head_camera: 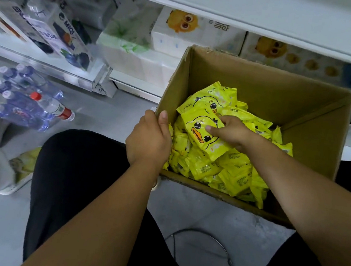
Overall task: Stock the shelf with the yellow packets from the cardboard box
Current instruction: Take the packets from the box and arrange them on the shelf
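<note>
Pick-up step: glossy yellow duck-printed packet point(200, 136), atop the heap in the brown cardboard box point(264, 82), is gripped by the right hand point(231, 132), box rim by the left hand point(149, 139); lift to white shelf point(251, 11) judged next.

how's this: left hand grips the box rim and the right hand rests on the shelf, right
Not quite: the left hand does grip the rim of the cardboard box, but the right hand is inside the box, holding a yellow packet instead. The head view shows it.
</note>
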`<state>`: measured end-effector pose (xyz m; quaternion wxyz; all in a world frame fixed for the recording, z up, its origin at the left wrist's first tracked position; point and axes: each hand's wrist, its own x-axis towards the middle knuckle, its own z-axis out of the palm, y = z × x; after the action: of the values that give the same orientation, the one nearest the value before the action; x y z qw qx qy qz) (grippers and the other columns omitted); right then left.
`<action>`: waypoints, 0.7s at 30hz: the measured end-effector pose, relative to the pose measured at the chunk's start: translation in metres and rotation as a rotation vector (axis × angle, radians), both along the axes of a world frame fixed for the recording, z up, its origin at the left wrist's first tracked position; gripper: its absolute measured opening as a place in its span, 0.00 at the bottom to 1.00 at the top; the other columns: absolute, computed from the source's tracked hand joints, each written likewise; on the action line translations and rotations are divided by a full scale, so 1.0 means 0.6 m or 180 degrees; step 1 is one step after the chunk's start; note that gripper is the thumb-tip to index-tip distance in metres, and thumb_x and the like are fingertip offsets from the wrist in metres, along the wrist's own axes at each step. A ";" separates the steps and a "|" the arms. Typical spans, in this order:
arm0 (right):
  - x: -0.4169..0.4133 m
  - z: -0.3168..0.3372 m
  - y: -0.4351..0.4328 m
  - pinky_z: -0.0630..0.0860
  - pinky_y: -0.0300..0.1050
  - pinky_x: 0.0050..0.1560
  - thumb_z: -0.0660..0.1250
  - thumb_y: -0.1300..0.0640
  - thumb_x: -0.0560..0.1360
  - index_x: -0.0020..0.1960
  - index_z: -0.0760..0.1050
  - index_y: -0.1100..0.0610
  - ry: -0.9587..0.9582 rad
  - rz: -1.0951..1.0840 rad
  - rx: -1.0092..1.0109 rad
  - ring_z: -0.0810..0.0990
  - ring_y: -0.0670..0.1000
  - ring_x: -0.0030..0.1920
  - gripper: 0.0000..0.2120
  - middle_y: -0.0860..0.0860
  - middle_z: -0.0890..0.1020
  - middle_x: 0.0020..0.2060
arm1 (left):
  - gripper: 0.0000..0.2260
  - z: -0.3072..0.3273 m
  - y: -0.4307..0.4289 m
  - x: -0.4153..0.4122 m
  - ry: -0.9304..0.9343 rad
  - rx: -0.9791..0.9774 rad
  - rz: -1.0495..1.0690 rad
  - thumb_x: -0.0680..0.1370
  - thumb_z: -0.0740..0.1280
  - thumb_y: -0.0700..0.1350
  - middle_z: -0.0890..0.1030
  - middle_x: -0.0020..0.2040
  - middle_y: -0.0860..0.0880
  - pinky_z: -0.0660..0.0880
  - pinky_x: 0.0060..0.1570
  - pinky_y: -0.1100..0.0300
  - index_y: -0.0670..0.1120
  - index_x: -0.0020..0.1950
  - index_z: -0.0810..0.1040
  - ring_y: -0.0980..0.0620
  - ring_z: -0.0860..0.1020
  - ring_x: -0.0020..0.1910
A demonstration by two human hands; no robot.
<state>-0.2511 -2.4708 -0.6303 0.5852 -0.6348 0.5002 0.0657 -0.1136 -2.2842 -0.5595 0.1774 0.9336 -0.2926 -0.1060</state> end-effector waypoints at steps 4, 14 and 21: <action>-0.029 0.062 0.010 0.61 0.53 0.75 0.80 0.44 0.67 0.78 0.62 0.58 -0.0350 -0.0544 0.0269 0.65 0.55 0.76 0.47 0.52 0.68 0.75 | 0.21 0.004 0.004 -0.014 -0.0069 -0.0193 -0.0124 0.86 0.52 0.57 0.78 0.60 0.41 0.71 0.49 0.45 0.42 0.64 0.72 0.38 0.76 0.59; -0.168 0.269 0.075 0.79 0.59 0.59 0.71 0.56 0.71 0.66 0.76 0.60 -0.1711 -0.1101 0.0910 0.83 0.59 0.58 0.24 0.60 0.84 0.58 | 0.24 0.112 -0.009 -0.133 0.2650 -0.2191 -0.0562 0.80 0.56 0.70 0.80 0.65 0.53 0.74 0.68 0.45 0.58 0.64 0.78 0.54 0.78 0.65; -0.230 0.276 0.142 0.81 0.57 0.57 0.74 0.55 0.73 0.62 0.79 0.55 -0.1738 -0.0834 0.0024 0.85 0.57 0.55 0.18 0.54 0.86 0.55 | 0.31 0.137 0.002 -0.206 0.3956 -0.2219 -0.0113 0.70 0.69 0.74 0.83 0.65 0.50 0.73 0.66 0.33 0.55 0.65 0.80 0.45 0.80 0.66</action>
<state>-0.3893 -2.3857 -0.4646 0.7039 -0.5569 0.4018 -0.1817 -0.2374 -2.2827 -0.4770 0.5979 0.5844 -0.1693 -0.5218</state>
